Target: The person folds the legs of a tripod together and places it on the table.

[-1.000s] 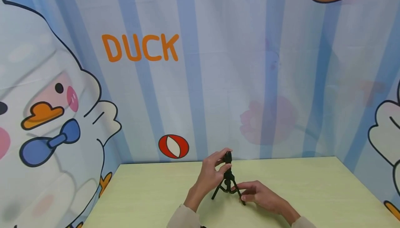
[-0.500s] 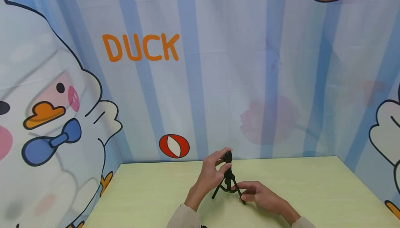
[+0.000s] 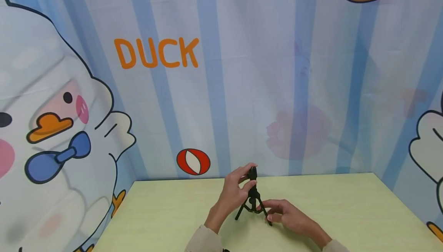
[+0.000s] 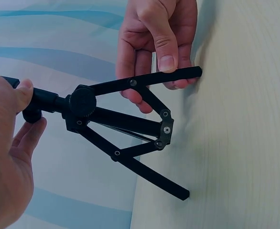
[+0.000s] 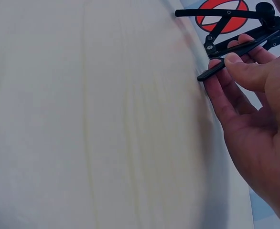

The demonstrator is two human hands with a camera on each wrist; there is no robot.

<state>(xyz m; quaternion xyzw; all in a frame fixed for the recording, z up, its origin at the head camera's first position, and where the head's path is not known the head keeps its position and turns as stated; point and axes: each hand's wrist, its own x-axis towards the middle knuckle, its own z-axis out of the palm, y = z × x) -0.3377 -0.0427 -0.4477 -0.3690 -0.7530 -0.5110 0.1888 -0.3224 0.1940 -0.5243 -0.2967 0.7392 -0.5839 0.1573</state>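
Observation:
A small black tripod (image 3: 253,195) stands upright over the pale table, its legs spread and joined by hinged braces. My left hand (image 3: 232,191) grips its top between thumb and fingers. In the left wrist view, a round knob (image 4: 82,101) shows where the legs meet the column. Low on the right side, my right hand (image 3: 288,216) pinches one leg (image 4: 154,78), thumb on one face and fingers behind. The right wrist view has that leg's end (image 5: 208,74) sticking out past my right thumb, while another leg (image 5: 202,13) angles away untouched.
The pale wood-grain table (image 3: 166,213) ends at a printed curtain (image 3: 242,90) close behind the tripod. A small dark object (image 3: 225,250) peeks in at the bottom edge, beside the left sleeve (image 3: 204,239).

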